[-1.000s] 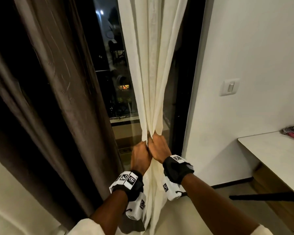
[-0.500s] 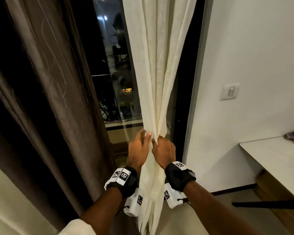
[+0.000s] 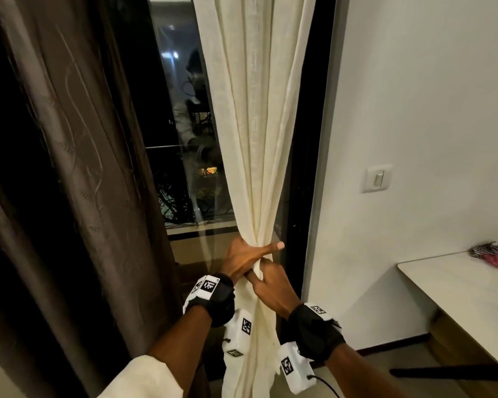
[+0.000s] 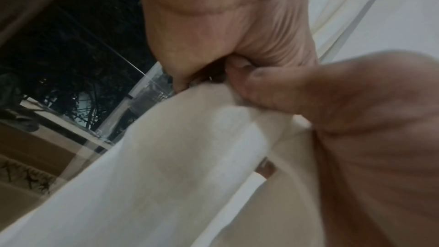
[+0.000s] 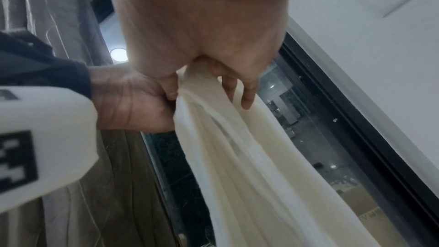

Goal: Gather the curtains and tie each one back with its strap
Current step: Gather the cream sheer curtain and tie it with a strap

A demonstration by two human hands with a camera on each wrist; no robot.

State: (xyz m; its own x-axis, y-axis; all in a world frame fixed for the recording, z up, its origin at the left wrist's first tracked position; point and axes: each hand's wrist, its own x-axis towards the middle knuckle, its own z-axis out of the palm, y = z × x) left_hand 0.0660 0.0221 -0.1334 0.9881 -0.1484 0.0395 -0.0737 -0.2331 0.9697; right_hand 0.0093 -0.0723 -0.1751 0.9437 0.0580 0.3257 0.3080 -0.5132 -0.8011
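A: Where does the head view look from?
B: Above, facing forward and down at the cream curtain (image 3: pixel 256 139), with the desk (image 3: pixel 457 282) at right.
A: And the wrist views?
B: Both very near, looking up the gathered cloth; all three share it.

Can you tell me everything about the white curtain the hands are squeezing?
The cream curtain is thin, soft-looking cloth with a fine weave. It hangs in long folds in front of the dark glass door, right of the brown curtain. Low down it is pinched into a narrow bunch. The left hand wraps it there, and the right hand grips it just below. Beneath them it falls loose. No strap is visible.
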